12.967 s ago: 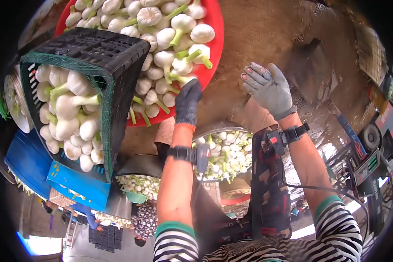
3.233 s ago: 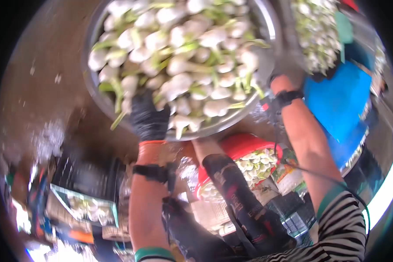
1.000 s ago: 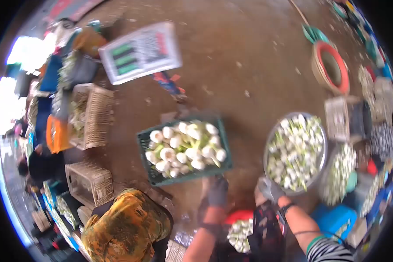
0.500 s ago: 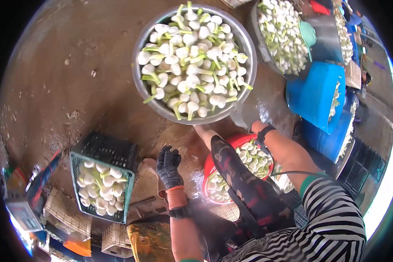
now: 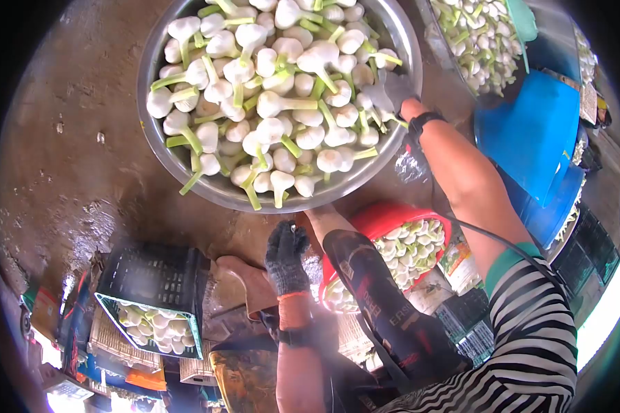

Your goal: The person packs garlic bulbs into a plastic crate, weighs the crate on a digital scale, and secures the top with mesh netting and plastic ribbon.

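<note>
R hand [image 5: 393, 89] has moved up to basin's [image 5: 282, 205] 3 o'clock, so garlic's [image 5: 270, 104] now in reach; grip can't tell. L hand [image 5: 288, 258] half-curled, nothing seen held, near 6 o'clock.

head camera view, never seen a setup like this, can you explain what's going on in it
There is no robot here: the camera is head-worn and looks forward and down over the wearer's own arms. The gloved right hand is at the side of a metal basin heaped with garlic bulbs; whether it grips one is hard to tell. The left hand, in a dark glove, is apart from the basin, with nothing clearly held. Nearby, over the wet floor, a black crate and a red tub hold bulbs too.
</note>
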Demonstrator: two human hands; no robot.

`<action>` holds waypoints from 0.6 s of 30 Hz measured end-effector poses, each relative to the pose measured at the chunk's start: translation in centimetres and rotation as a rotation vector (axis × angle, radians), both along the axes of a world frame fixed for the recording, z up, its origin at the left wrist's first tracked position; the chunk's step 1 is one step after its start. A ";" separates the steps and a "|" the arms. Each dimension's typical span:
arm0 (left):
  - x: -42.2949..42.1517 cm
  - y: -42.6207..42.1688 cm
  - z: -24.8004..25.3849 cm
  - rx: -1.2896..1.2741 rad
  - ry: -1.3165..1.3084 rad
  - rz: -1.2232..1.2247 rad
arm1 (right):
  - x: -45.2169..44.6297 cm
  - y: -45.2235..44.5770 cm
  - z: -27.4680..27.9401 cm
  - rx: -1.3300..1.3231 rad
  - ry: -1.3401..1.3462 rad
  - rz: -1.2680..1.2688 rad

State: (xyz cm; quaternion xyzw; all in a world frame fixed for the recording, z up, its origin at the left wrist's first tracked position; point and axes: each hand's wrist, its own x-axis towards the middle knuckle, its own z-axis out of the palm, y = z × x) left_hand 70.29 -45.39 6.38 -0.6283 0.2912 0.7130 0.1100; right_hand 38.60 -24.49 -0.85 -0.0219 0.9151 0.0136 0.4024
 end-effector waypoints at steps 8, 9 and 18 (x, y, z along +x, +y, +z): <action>-2.3 1.0 -0.3 0.035 0.151 -0.063 | 0.2 6.2 -3.6 -0.588 -0.322 -0.237; -3.0 0.9 0.0 0.050 0.136 -0.014 | 1.5 4.3 -2.4 -0.488 -0.311 -0.353; -4.7 0.2 1.4 -0.070 0.234 -0.049 | 7.5 -1.1 3.3 -0.383 0.000 -0.438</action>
